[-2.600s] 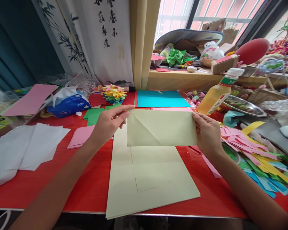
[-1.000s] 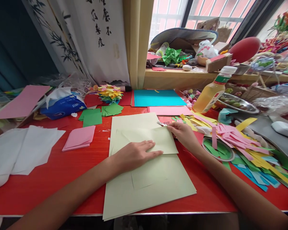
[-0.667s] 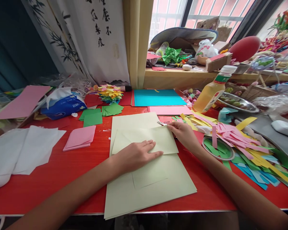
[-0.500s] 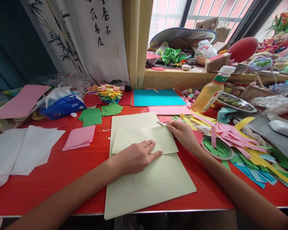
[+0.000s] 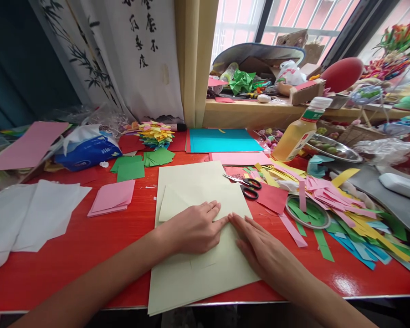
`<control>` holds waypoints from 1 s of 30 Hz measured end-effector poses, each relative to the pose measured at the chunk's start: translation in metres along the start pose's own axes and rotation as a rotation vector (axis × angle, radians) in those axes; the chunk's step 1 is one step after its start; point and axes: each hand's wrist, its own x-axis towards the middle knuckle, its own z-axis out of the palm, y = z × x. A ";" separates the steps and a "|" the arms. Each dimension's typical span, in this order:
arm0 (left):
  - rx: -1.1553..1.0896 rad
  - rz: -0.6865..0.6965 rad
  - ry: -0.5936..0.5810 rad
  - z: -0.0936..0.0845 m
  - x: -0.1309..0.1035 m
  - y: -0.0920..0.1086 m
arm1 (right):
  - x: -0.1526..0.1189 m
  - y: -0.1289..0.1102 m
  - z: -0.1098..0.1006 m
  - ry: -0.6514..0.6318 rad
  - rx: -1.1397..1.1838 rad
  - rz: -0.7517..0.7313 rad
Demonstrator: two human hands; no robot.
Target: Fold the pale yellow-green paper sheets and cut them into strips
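A pale cream sheet [image 5: 181,200], folded over into a flap, lies on a stack of larger cream sheets [image 5: 177,291] in front of me. My left hand [image 5: 194,228] rests flat on the flap near its lower fold, fingers stretched out. My right hand [image 5: 256,241] lies along the fold's right end, its fingers extended and their tips against my left fingertips. Both hands press on the paper and grip nothing. Scissors with black handles [image 5: 251,187] lie just right of the flap's upper corner, blades pointing left onto the paper.
Pink squares [image 5: 112,197], green squares [image 5: 130,169] and white sheets [image 5: 48,214] lie to the left. On the right are a tape roll [image 5: 309,212], many coloured paper strips [image 5: 348,196] and a juice bottle [image 5: 295,132]. Blue card [image 5: 225,140] lies at the back.
My right hand has moved down from the flap's upper right corner to the fold beside my left fingertips. The scissors' handles now show. My left hand stays in place.
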 end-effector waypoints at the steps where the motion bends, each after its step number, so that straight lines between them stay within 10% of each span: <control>1: -0.010 -0.010 0.000 -0.001 0.000 0.001 | -0.003 0.002 0.002 -0.007 -0.023 0.000; 13: -0.112 -0.169 -0.037 -0.004 -0.003 0.027 | -0.006 0.004 0.003 0.004 -0.091 -0.033; 30: 0.223 -0.383 0.062 -0.019 -0.074 0.032 | -0.018 0.022 -0.004 0.060 -0.181 0.075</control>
